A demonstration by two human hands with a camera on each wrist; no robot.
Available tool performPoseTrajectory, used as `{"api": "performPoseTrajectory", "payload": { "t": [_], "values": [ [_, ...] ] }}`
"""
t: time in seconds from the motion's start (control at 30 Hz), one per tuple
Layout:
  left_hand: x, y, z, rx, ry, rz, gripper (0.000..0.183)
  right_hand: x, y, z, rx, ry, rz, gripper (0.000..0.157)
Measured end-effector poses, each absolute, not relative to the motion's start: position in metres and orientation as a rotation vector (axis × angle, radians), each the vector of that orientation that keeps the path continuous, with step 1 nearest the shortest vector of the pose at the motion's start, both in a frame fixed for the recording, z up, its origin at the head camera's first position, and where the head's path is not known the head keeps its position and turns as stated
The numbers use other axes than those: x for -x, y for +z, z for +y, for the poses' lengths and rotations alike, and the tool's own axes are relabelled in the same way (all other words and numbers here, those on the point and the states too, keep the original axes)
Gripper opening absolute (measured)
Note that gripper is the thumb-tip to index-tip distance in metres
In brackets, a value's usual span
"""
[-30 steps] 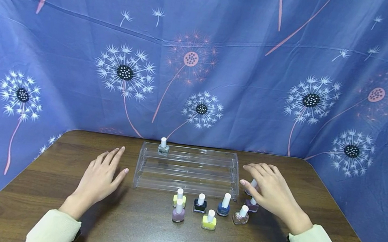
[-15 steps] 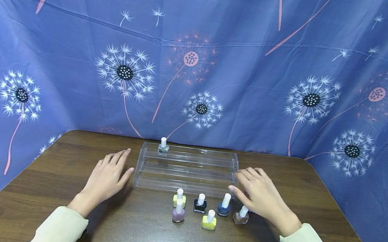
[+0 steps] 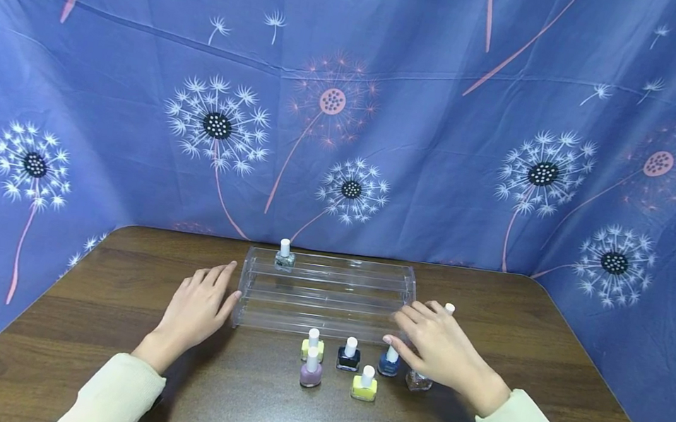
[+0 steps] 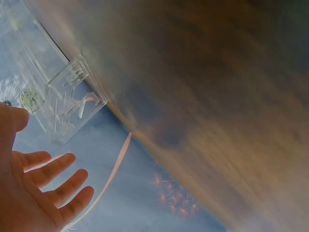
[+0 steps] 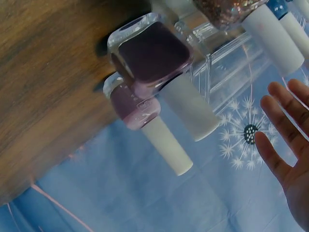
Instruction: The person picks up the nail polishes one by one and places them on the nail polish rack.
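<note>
A clear tiered display rack [image 3: 326,303] stands at the back middle of the table. One grey glittery nail polish bottle [image 3: 284,259] is on its top tier, at the left. My left hand [image 3: 194,310] is beside the rack's left end, fingers spread and holding nothing. My right hand [image 3: 438,345] hovers near the rack's right end, above a blue polish bottle [image 3: 389,364] and a glittery brown one [image 3: 418,380], its fingers relaxed. It partly covers both. In the right wrist view, a dark purple bottle [image 5: 154,53] and a mauve-toned one [image 5: 133,104] stand close together.
In front of the rack are a black polish bottle [image 3: 348,359], a yellow one [image 3: 364,388], another yellow one [image 3: 305,349] and a lilac one [image 3: 310,376]. A blue dandelion-print cloth [image 3: 428,109] hangs behind the wooden table [image 3: 260,414].
Both hands have moved inward toward the rack, the left one rightward and the right one leftward over the blue and glittery brown bottles. The bottles and rack stay in place.
</note>
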State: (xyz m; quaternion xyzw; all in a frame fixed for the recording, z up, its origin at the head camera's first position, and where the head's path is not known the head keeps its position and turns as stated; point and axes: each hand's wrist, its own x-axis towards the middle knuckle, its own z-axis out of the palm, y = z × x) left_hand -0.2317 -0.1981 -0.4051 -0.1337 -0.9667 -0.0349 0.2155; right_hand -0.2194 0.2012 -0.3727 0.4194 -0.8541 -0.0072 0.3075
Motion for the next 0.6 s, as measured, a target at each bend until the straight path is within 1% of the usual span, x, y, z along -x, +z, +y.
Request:
{"api": "performPoseTrajectory", "payload": {
  "t": [0.17,0.4,0.6],
  "values": [
    [0.234,-0.404,-0.194,0.375,-0.079,-2.667,0.057,0.218,-0.375,0.198,-1.145,-0.011,-2.228,0.028],
    [0.239,-0.406,-0.19,0.377,-0.077,-2.642,0.055,0.214,-0.376,0.194,-1.198,-0.006,-2.22,0.017],
    [0.243,-0.409,-0.187,0.382,-0.082,-2.621,0.053,0.213,-0.378,0.192,-1.233,-0.025,-2.199,0.014]
  ]
}}
